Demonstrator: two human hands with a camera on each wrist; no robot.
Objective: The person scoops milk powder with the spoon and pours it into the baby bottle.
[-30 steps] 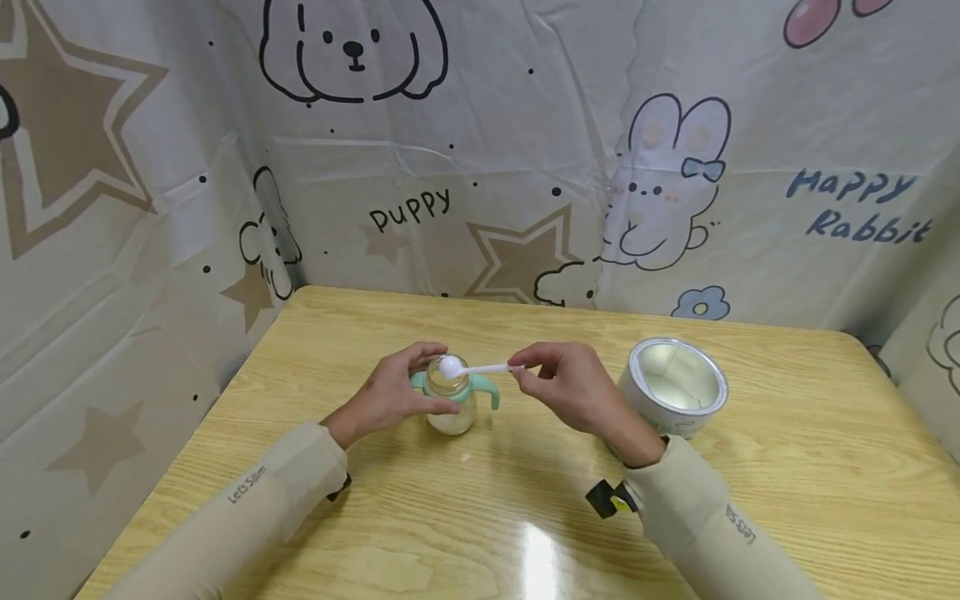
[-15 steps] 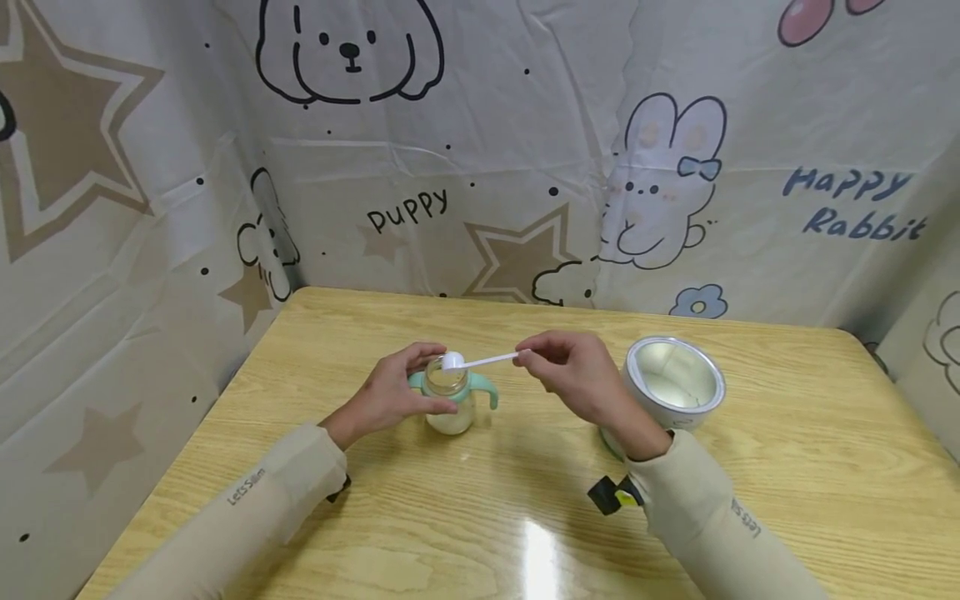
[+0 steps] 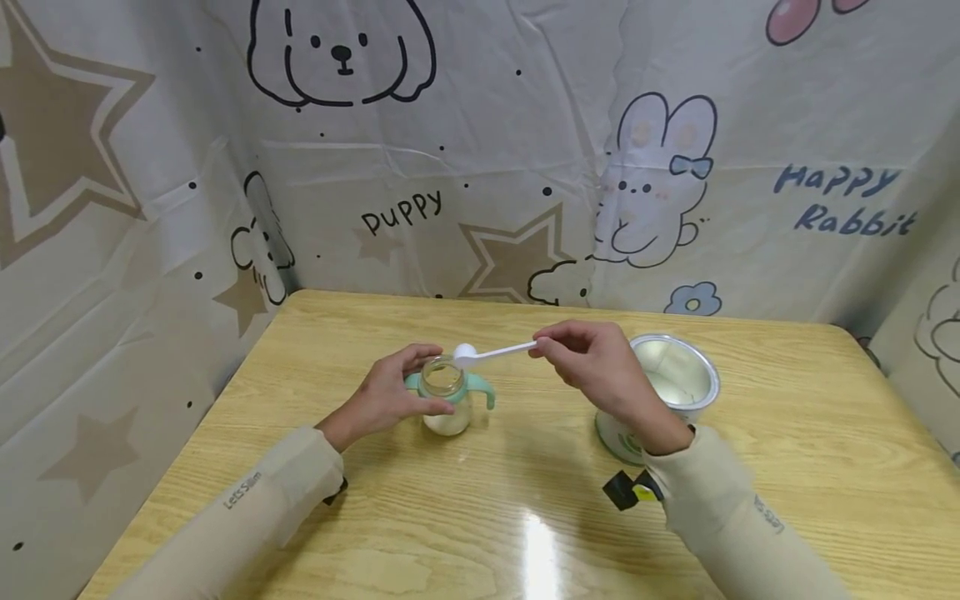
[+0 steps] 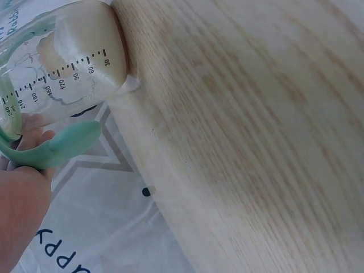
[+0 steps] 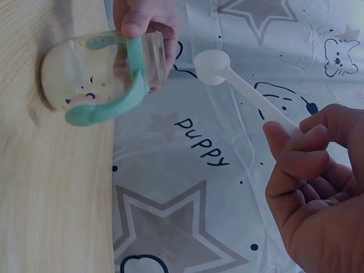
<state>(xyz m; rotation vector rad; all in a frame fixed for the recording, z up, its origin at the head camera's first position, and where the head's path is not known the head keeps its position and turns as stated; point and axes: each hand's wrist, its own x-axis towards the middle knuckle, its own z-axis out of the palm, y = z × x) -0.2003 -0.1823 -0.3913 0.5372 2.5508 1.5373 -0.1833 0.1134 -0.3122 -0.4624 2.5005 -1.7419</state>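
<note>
A clear baby bottle (image 3: 447, 421) with a mint-green collar and two handles stands upright on the table, its mouth uncovered. Pale powder fills its lower part, and measuring marks show in the left wrist view. My left hand (image 3: 392, 387) grips the bottle around the neck and the near handle. Between thumb and fingers, my right hand (image 3: 600, 367) pinches the handle end of a white measuring scoop (image 5: 212, 66). The scoop's bowl hangs just above the right side of the bottle's rim, apart from it in the right wrist view.
An open milk powder can (image 3: 618, 437) with a silver rim stands right of the bottle, partly behind my right hand and wrist. The wooden table (image 3: 420, 517) ends at a printed cloth backdrop (image 3: 420, 250) behind and on the left.
My right hand has drawn the scoop up and to the right, from over the bottle's mouth to the side of its rim. The left hand and bottle have stayed in place.
</note>
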